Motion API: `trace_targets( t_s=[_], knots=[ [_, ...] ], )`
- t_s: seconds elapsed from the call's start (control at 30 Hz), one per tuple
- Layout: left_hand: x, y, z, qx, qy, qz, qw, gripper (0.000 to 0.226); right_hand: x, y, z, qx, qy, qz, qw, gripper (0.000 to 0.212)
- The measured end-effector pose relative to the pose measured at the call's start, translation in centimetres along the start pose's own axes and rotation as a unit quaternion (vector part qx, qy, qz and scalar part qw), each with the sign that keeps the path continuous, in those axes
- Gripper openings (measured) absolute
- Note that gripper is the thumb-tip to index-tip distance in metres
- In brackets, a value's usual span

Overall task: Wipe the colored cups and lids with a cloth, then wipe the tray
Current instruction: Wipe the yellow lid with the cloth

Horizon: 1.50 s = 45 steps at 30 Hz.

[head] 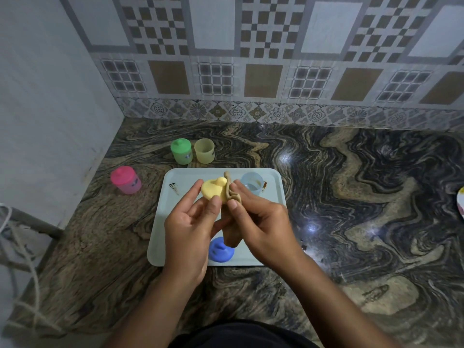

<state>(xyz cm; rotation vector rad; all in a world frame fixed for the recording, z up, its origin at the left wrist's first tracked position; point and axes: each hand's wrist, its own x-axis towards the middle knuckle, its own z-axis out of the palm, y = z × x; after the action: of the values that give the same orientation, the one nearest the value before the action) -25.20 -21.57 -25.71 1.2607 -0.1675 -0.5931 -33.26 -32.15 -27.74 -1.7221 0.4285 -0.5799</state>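
Note:
My left hand (188,222) holds a yellow spouted lid (213,189) up over the pale blue tray (175,222). My right hand (261,219) pinches a brown cloth (232,197) against the lid's right side; the cloth's tail hangs down between my hands. On the tray, a blue lid (221,249) lies near the front edge and an open light blue cup (252,183) stands at the back right. Brown smears mark the tray at back left and beside the blue cup. Behind the tray stand a green lidded cup (181,151) and an open yellow cup (204,150). A pink lidded cup (125,180) stands to the left.
The tray lies on a dark marbled countertop (351,197) in a corner, with a tiled wall behind and a plain wall to the left. A plate's edge (460,204) shows at the far right. A rope and a metal frame (25,234) hang off the counter's left edge.

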Motion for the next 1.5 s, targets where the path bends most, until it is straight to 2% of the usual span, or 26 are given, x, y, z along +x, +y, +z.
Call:
trace_targets(
  t_s=[0.07,0.2,0.27,0.43,0.53,0.6,0.67,0.8,0.93,1.03,1.1,1.2,1.37,1.43,1.5],
  knots=[
    [0.0,0.0,0.1,0.013,-0.01,0.007,1.0,0.059,-0.3,0.2,0.1,-0.036,-0.015,-0.023,0.999,0.029],
    [0.4,0.2,-0.9,0.032,-0.002,0.008,0.999,0.037,-0.2,0.2,-0.1,-0.039,-0.002,-0.04,0.998,0.028],
    [0.5,0.6,-1.3,0.027,-0.011,-0.008,1.0,0.033,0.1,-0.1,-0.5,-0.032,0.011,-0.045,0.998,0.029],
    [0.3,0.6,-1.3,0.039,-0.067,-0.017,0.997,0.041,0.6,0.0,-0.7,-0.015,-0.004,-0.017,1.0,0.025],
    [0.0,0.4,-0.5,0.058,-0.048,0.0,0.997,0.055,0.5,0.0,-0.4,-0.009,0.0,-0.004,1.0,0.026],
    [0.1,0.3,-0.5,0.047,-0.014,0.002,0.999,0.058,0.2,-0.1,-0.3,-0.025,0.005,-0.026,0.999,0.027],
    [0.3,0.4,-0.8,0.047,-0.004,0.007,0.999,0.052,-0.2,-0.3,-0.2,-0.063,0.002,-0.062,0.996,0.032],
    [0.2,1.0,-1.6,0.065,-0.055,-0.001,0.996,0.045,0.2,-0.5,-0.5,-0.089,0.027,-0.099,0.991,0.031],
    [-0.4,0.7,-1.3,0.037,-0.054,-0.013,0.998,0.042,1.1,-0.8,-0.9,-0.042,0.003,-0.043,0.998,0.027],
    [-0.9,0.6,-0.4,0.032,-0.042,-0.01,0.999,0.059,1.3,-0.7,-0.6,-0.012,-0.021,-0.007,1.0,0.028],
    [-0.8,0.7,0.0,0.033,-0.027,-0.003,0.999,0.062,1.3,-0.6,-0.3,0.01,-0.017,0.01,1.0,0.029],
    [-0.4,1.1,-0.1,0.007,0.004,-0.002,1.0,0.052,0.8,-0.8,0.0,0.03,0.012,-0.006,0.999,0.03],
    [-0.1,1.9,-0.4,0.014,0.013,0.007,1.0,0.048,0.3,-0.7,0.1,-0.093,0.013,-0.106,0.99,0.031],
    [-0.1,2.0,-0.6,0.018,-0.002,0.0,1.0,0.047,0.8,-1.1,-0.4,-0.081,0.013,-0.091,0.992,0.024],
    [-0.2,2.0,-0.6,0.022,-0.02,-0.009,1.0,0.046,1.3,-1.5,-1.1,-0.042,-0.01,-0.038,0.998,0.034]
  ],
)
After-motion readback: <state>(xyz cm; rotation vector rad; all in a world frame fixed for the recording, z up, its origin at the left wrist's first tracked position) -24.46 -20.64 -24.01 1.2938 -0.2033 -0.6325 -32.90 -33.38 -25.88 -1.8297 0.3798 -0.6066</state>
